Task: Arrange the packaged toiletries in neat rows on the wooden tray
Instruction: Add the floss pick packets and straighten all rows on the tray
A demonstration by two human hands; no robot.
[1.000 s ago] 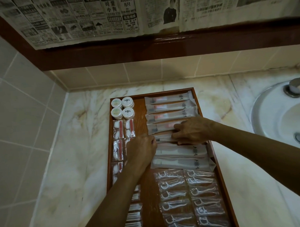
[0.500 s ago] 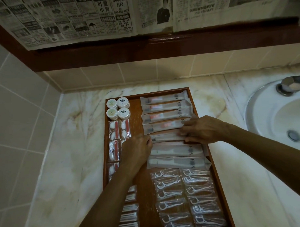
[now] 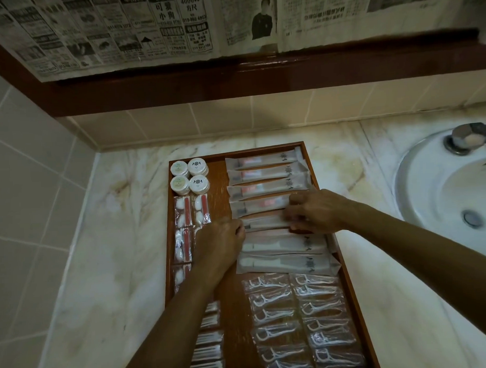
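On my left the wooden tray [image 3: 312, 165] lies on the marble counter [image 3: 106, 243], with four round white tubs [image 3: 189, 176] in its far left corner and packets of cotton buds [image 3: 192, 213] just below them. My left hand [image 3: 220, 243] rests over the tray's middle, fingers curled at the left end of a long sachet [image 3: 265, 223]; whether they pinch it I cannot tell. More long sachets [image 3: 266, 180] lie in a column above and below it. My right hand [image 3: 317, 211] holds the same sachet's right end, fingers bent down on it. Floss picks [image 3: 301, 319] fill two columns near me. The white sink [image 3: 443, 199] sits at far right.
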